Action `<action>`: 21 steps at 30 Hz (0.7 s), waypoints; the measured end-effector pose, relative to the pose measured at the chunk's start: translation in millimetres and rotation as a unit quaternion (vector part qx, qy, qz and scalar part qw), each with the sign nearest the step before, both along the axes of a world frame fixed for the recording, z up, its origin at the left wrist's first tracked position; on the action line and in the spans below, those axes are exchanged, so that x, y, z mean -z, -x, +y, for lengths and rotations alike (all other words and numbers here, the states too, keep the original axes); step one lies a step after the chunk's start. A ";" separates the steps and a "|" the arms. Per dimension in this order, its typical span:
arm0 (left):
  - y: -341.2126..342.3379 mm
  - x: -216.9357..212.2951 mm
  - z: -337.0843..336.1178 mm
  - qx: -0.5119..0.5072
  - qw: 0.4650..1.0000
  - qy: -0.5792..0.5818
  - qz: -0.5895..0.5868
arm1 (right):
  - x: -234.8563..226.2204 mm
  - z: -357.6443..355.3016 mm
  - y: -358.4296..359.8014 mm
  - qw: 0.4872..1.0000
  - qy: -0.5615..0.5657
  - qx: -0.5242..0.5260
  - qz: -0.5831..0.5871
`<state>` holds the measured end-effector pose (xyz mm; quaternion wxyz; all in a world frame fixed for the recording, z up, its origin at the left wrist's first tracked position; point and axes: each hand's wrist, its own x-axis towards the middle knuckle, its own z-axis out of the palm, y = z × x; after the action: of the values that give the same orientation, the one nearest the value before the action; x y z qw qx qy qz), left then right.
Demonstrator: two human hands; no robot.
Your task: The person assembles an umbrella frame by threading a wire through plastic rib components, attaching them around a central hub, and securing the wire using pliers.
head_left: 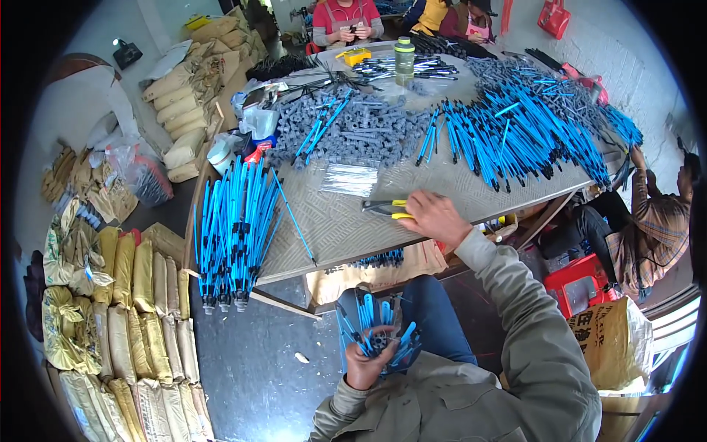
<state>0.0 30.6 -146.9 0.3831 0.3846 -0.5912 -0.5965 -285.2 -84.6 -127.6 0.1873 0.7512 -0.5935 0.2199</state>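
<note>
On the near edge of the table, my right hand [436,216] is closed around the yellow handles of a pair of pliers [381,208], whose dark jaws point left. Low over my lap, my left hand [366,362] grips what looks like an umbrella frame [380,340] by its dark round hub. Its blue ribs fan out around my fingers, and black parts show among them. A clear packet of thin silvery wires [349,178] lies on the tabletop just beyond the pliers.
Blue rod bundles lie at the table's left [234,228] and right [515,132], with grey plastic pieces [353,125] heaped between. A green-lidded bottle [404,62] stands farther back. Sacks [132,287] are stacked on the left. Several people sit around the table; a red stool [578,283] stands right.
</note>
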 end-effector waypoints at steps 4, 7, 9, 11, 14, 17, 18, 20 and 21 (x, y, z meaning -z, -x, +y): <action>-6.0 -4.3 7.4 0.012 1.000 0.002 0.025 | -3.2 50.3 -18.1 0.971 -0.028 -0.030 -0.237; -13.9 -3.6 3.2 0.013 1.000 -0.018 0.019 | -12.3 76.9 -35.4 0.951 -0.033 -0.082 -0.296; -18.4 5.7 -5.7 0.011 1.000 -0.020 0.006 | -14.8 103.3 -49.4 0.968 -0.018 -0.135 -0.210; -20.3 16.5 -6.4 0.007 1.000 -0.019 0.023 | -13.9 115.6 -46.0 0.984 0.017 -0.138 -0.114; -15.4 1.3 -9.2 0.028 0.996 -0.027 0.080 | -34.5 118.3 -50.0 0.995 -0.026 -0.090 0.025; -25.1 4.5 -5.2 0.044 0.998 0.036 0.010 | -17.1 111.9 -62.3 0.985 0.064 -0.104 0.122; -25.2 6.6 -4.4 0.061 0.995 0.084 -0.011 | -12.9 110.0 -64.4 0.977 0.101 -0.103 0.158; -27.8 11.0 -3.1 0.061 0.995 0.074 -0.007 | -10.2 107.9 -65.7 0.965 0.140 -0.103 0.195; -28.6 12.4 -4.2 0.063 0.996 0.068 -0.001 | -10.7 106.3 -65.2 0.959 0.157 -0.104 0.211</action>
<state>28.6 26.4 -159.3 0.3697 0.3203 -0.6538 -0.5773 -220.0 21.6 -116.9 0.3994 0.7995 -0.4172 0.1652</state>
